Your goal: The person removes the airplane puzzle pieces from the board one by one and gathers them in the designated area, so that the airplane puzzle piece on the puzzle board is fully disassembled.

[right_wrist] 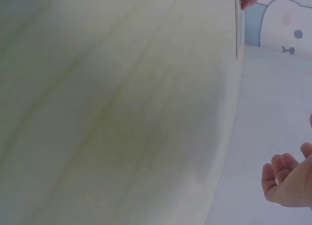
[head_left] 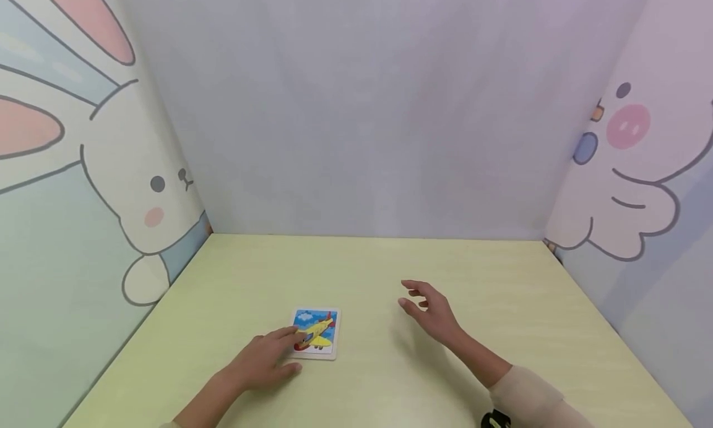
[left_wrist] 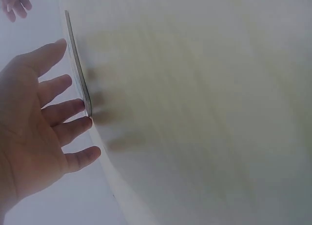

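Observation:
A square picture board (head_left: 325, 342) with a yellow airplane on a blue sky lies flat on the table, left of centre. My left hand (head_left: 266, 361) reaches over its left edge, fingers extended and the fingertips at the picture. In the left wrist view the board (left_wrist: 78, 64) shows edge-on as a thin slab, with the fingers of the left hand (left_wrist: 39, 117) spread beside it. Off to the right, my right hand (head_left: 431, 310) hovers above the table with loosely bent fingers and holds nothing. In the right wrist view the right hand (right_wrist: 290, 178) is partly cut off at the edge.
The pale yellow table (head_left: 379, 267) is bounded by a plain grey back wall (head_left: 356, 106). A side panel with a rabbit drawing (head_left: 128, 180) stands at the left, one with a pig drawing (head_left: 629, 168) at the right. A dark object (head_left: 494, 419) is by the right sleeve.

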Available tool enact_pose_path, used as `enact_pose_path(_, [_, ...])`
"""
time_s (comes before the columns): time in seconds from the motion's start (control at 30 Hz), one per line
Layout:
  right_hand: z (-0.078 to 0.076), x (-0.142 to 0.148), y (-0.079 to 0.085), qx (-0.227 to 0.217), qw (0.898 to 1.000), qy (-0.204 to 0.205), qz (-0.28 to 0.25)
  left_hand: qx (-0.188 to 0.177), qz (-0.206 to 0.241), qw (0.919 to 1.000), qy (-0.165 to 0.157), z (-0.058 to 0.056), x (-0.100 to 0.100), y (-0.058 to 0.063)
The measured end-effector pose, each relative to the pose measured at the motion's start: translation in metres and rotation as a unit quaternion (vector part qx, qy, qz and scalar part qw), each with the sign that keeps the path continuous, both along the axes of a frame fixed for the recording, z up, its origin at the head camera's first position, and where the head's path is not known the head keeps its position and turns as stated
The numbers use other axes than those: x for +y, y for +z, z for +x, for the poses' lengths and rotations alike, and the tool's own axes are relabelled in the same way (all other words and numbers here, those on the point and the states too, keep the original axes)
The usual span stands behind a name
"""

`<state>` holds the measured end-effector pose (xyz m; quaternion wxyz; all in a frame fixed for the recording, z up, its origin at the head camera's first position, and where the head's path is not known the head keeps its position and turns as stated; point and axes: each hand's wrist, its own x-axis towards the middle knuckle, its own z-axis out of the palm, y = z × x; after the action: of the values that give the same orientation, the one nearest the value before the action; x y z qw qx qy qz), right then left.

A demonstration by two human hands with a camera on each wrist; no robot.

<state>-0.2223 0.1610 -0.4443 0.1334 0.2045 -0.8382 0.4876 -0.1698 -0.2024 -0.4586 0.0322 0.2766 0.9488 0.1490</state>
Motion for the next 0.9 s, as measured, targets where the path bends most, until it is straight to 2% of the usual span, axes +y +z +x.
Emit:
enact_pose_path(0.17, [-0.002, -0.015, 0.001, -0.008, 1.000, 0.001, -0.004, -0.005, 0.005, 1.0000, 0.000, 0.001, 0.004, 0.003])
enact_pose_path(0.3, [-0.003, -0.028, 0.001, -0.027, 1.000, 0.008, -0.013, -0.023, 0.009, 0.9996, 0.012, 0.003, 0.009, 0.005])
enact_pose_path(0.5, [-0.005, -0.046, 0.003, -0.052, 0.998, 0.022, -0.015, -0.014, 0.005, 0.9998, 0.016, 0.005, 0.015, 0.003])
enact_pose_path(0.67, [-0.008, -0.061, 0.004, -0.077, 0.997, 0.025, -0.013, -0.029, 0.012, 0.9993, 0.018, 0.005, 0.017, 0.002])
enact_pose_path(0.9, [-0.016, -0.085, -0.001, -0.119, 0.991, 0.055, -0.012, -0.039, -0.009, 0.9990, 0.018, 0.007, 0.017, 0.001])
